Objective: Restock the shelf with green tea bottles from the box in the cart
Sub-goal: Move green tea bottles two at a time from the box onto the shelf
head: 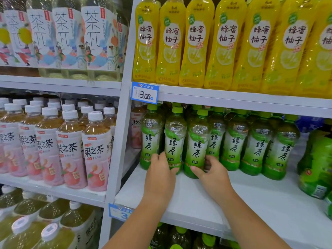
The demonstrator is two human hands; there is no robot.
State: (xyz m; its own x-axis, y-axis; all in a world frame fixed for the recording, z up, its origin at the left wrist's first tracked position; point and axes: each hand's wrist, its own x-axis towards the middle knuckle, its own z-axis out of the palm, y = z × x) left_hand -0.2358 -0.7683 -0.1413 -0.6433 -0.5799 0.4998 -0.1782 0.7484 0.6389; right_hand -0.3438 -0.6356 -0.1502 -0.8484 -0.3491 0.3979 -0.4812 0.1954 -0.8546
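Green-capped clear plastic bottles of green tea with green-and-white labels are standing in a row along the back of the white metal shelf, all upright, long axes pointing straight up. The person is working on two of them that are sitting slightly forward of the rest: the left hand is curling around the base of the left front bottle, thumb across the front, and the right hand is doing the same on the right front bottle, thumb in front and fingers tucked round its right side. So each bottle is right at its own hand, just ahead of the palm, neither arm reaching across. Looks like they're being nudged back into line, and since they're tall and narrow, pushing low should keep them from tipping. Box and cart aren't showing anywhere, so can't say how many are left.
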